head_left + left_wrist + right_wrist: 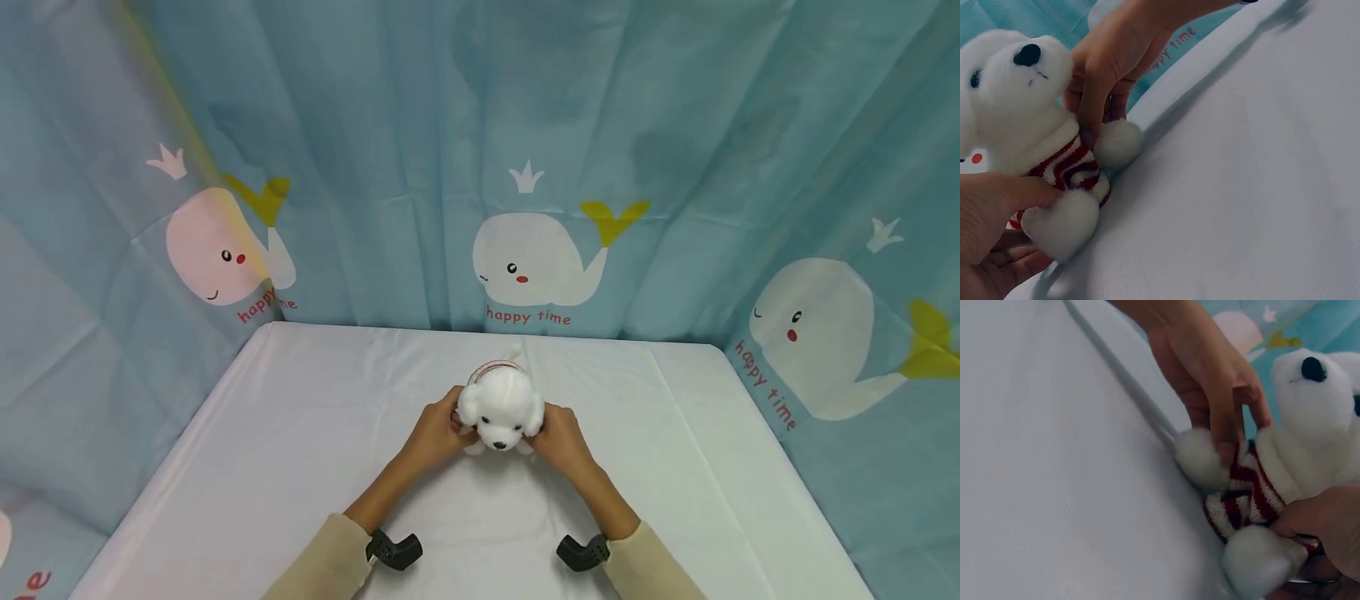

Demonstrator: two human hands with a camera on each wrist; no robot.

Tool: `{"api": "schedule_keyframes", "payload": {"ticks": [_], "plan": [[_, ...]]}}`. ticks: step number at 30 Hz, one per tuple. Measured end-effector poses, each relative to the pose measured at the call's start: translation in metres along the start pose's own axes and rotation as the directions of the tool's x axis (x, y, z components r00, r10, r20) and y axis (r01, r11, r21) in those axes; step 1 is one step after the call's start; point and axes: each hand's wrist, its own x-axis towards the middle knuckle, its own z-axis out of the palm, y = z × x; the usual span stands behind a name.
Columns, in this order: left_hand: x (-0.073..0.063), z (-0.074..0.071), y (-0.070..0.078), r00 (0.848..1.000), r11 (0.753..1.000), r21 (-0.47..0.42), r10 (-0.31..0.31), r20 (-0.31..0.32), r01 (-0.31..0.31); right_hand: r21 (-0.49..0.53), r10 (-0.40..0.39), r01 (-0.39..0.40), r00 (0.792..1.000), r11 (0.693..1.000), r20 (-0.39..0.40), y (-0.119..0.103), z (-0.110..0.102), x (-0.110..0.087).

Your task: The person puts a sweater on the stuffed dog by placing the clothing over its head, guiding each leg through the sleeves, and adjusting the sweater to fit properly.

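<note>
A white plush dog stands on the white table, facing the person, with a black nose and floppy ears. It wears a red-and-white striped knit sweater, and its tail sticks up behind. My left hand grips one side of its body at the front leg, the thumb on the sweater beside the round paw. From the other side my right hand holds it the same way, thumb pressed near the other paw. The dog's body partly hides the fingertips of both hands.
The white-covered table spreads around the dog. Behind and at both sides hangs a light blue curtain printed with whales and "happy time". A black device is strapped to each wrist, below beige sleeves.
</note>
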Motion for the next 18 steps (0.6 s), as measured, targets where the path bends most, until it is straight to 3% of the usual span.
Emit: {"api": "schedule_keyframes", "payload": {"ticks": [5,18], "plan": [[0.005,0.002,-0.004,1.000,1.000,0.009,-0.023,0.015,0.023,0.014,-0.023,0.023,0.999,1.000,0.023,0.001,0.000,0.004],[0.015,0.002,-0.008,0.997,0.996,-0.026,-0.081,0.015,0.082,-0.030,0.023,-0.022,0.998,0.999,0.059,0.006,-0.003,0.020]]}}
